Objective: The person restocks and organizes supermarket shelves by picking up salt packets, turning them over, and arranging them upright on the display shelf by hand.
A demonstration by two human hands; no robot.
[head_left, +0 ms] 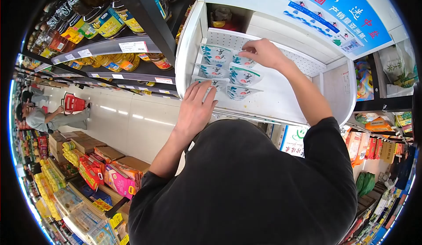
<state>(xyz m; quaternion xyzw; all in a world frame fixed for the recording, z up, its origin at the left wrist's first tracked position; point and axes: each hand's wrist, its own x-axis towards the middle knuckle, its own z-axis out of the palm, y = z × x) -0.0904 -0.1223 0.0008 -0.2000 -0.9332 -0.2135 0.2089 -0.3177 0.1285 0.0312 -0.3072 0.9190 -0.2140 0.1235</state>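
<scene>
Six small pouches sit in two rows of three on a white shelf, leaning pretty much upright. Right hand is at the top of the back pouch in the right-hand row, fingers curled over its edge; can't tell if that grip is actually pinching it. Left hand has its fingers out flat and slightly spread by the front pouch of the other row, not closed on anything, though I can't tell if it's touching.

My guess: these are light and soft, filling shifts around, plastic a bit slippery. Not very fragile. I'd pinch the flat top edge, or steady the sides so they don't slump.
</scene>
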